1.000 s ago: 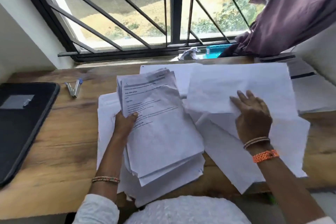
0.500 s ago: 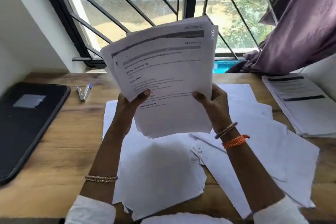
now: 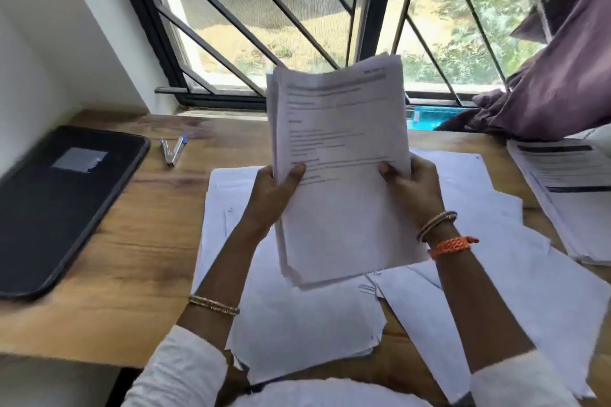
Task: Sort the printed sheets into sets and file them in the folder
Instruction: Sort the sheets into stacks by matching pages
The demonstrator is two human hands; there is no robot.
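Nearest the person, loose sheets (image 3: 297, 317) lie face down and overlapping on the desk (image 3: 132, 258), directly below the raised stack; their skewed edges suggest they are not yet sorted into sets.

Above them, the stack (image 3: 340, 155) is held clear of the desk in both hands. The left hand (image 3: 274, 195) grips the stack's left edge, thumb pressed on the printed face, fingers behind. The right hand (image 3: 413, 188) clamps the right edge the same way. Holding at opposite edges likely serves to square the sheets and keep the top page readable.

The stack's long axis runs near-upright, tilted slightly away from the person. The printed face points toward the camera, and the heading line is at the top. The lower corners are fanned, so alignment is incomplete. The print is blurred and cannot be read.

Left of the stack, well apart, a black folder (image 3: 56, 205) lies flat and closed on the desk. Between folder and stack, further back, two pens (image 3: 172, 150) touch at one end.

Right of the stack, a second pile (image 3: 568, 188) lies printed side up, possibly a finished set.

Beyond the stack are the window (image 3: 297, 20) and a purple curtain (image 3: 562, 76).
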